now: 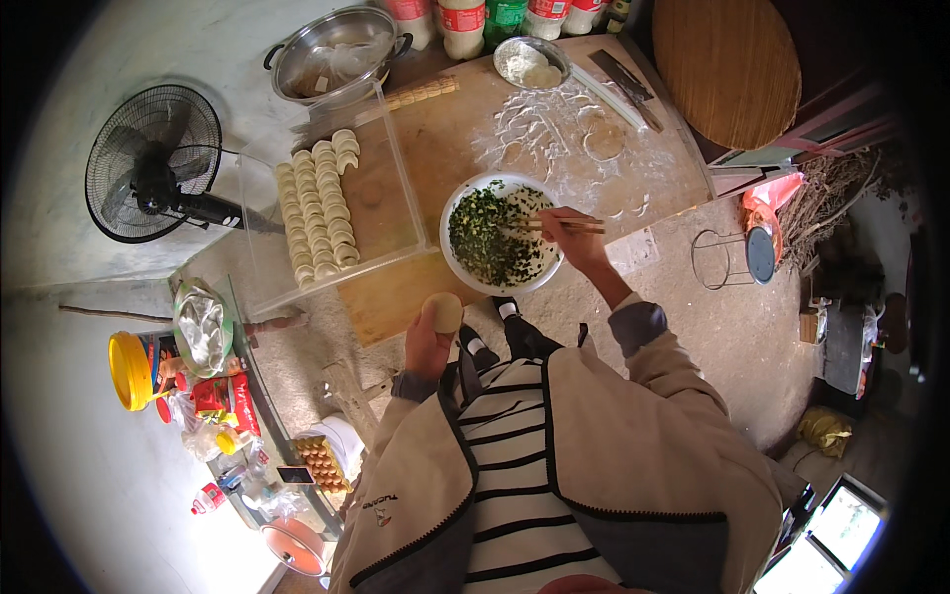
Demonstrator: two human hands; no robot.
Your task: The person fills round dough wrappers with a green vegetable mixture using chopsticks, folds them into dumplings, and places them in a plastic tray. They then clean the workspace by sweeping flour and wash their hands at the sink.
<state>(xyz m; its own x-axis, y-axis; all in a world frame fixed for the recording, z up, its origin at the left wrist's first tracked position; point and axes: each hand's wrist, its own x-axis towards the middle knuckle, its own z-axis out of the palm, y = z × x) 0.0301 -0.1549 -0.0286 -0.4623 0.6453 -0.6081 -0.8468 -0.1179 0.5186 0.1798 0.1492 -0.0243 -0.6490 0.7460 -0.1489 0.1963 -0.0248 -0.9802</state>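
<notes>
My left hand (428, 343) holds a round dumpling wrapper (447, 312) near the front edge of the wooden board (401, 304). In my right hand (575, 236) is a pair of wooden chopsticks (586, 225), their tips down in chopped green filling (482, 230). A white bowl (555, 271) contains that filling, mostly heaped on its left side, and overhangs the board's front edge. Left of the bowl, rows of folded dumplings (315, 208) lie inside a clear rectangular plastic box (407, 167) without a lid over them.
Flour (534, 126) dusts the board's right half. Behind it stand a metal bowl of flour (553, 48), a cleaver (622, 74) and a white stick (608, 100). A lidded pan (334, 52) and several bottles (462, 30) line the back. A black fan (152, 163) is at left, a stool (758, 256) at right.
</notes>
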